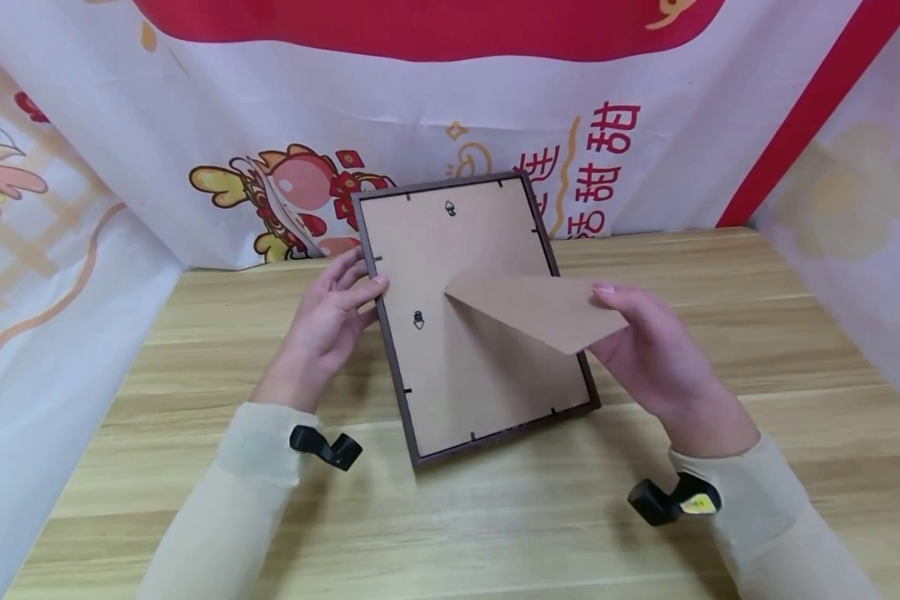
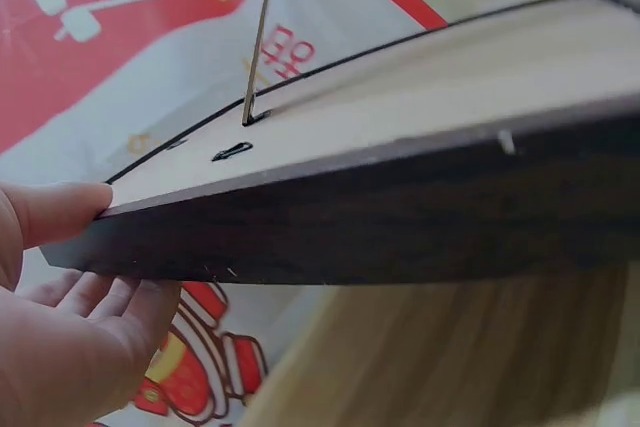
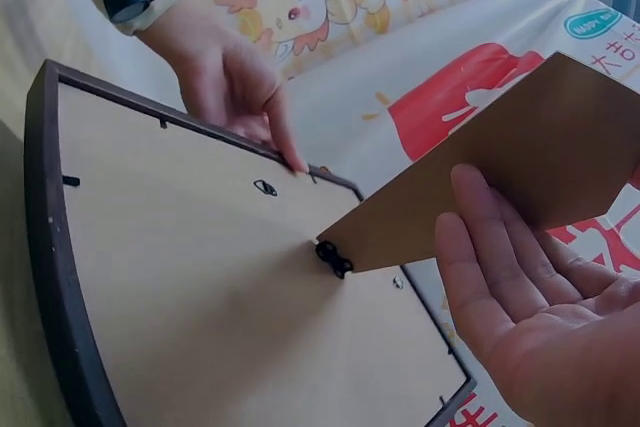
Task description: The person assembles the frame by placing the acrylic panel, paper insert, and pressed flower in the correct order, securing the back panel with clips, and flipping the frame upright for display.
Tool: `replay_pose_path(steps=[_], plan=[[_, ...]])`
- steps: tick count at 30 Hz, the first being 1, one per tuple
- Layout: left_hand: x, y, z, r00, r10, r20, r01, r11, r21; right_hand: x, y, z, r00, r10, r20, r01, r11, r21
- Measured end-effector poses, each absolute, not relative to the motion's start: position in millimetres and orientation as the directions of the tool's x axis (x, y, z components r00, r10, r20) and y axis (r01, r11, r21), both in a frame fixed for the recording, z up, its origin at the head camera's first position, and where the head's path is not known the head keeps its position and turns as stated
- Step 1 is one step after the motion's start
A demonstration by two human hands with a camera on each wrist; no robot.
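A dark-edged picture frame [image 1: 412, 400] is held tilted above the table, its tan backing board [image 3: 200, 277] facing me. My left hand [image 1: 330, 312] grips its left edge, thumb on the back and fingers underneath, as the left wrist view shows. From the middle of the backing an easel stand [image 1: 540, 308] sticks out, swung away on a black hinge [image 3: 334, 258]. My right hand [image 1: 656, 354] pinches the stand's free end, thumb on top and fingers beneath. Two small hanging hooks [image 1: 418, 319] and several black tabs [image 3: 70, 181] sit on the backing.
A wood-grain table [image 1: 195, 467] lies under the frame. Behind it hangs a white cloth [image 1: 390, 92] with red print and cartoon figures, and more cloth walls the left and right sides. A black camera mount [image 1: 326, 447] sits on each wrist.
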State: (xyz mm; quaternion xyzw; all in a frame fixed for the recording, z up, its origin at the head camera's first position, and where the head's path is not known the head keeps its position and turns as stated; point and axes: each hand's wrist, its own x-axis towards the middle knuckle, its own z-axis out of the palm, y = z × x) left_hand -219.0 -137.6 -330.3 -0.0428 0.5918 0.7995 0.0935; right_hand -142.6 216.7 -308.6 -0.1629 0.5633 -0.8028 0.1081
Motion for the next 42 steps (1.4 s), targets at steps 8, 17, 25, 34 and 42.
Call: replay_pose_path(steps=[8, 17, 25, 34, 42], plan=[[-205.8, -145.5, -305.5, -0.998, 0.06, -0.008, -0.03, -0.375, 0.927, -142.7, 222.0, -313.0, -0.882, -0.431, 0.19, -0.043, -0.327, -0.944], [-183.9, -149.4, -280.9, -0.989, -0.044, 0.14, 0.144, -0.444, 0.884, -146.9, 225.9, -320.6, -0.806, -0.549, 0.221, 0.019, -0.397, -0.918], [-165.0, -138.5, -268.6, -0.96, -0.153, 0.233, 0.276, -0.4, 0.874, -150.7, 224.4, -323.9, -0.877, -0.47, 0.101, 0.039, -0.279, -0.96], [-150.2, -127.0, -271.2, -0.876, -0.216, 0.432, 0.476, -0.243, 0.845, -157.0, 227.6, -332.4, -0.914, -0.402, 0.047, 0.014, -0.148, -0.989], [-136.3, -125.5, -277.6, -0.851, -0.192, 0.49, 0.524, -0.226, 0.822, -165.5, 230.2, -344.0, -0.932, -0.361, -0.005, 0.034, -0.074, -0.997]])
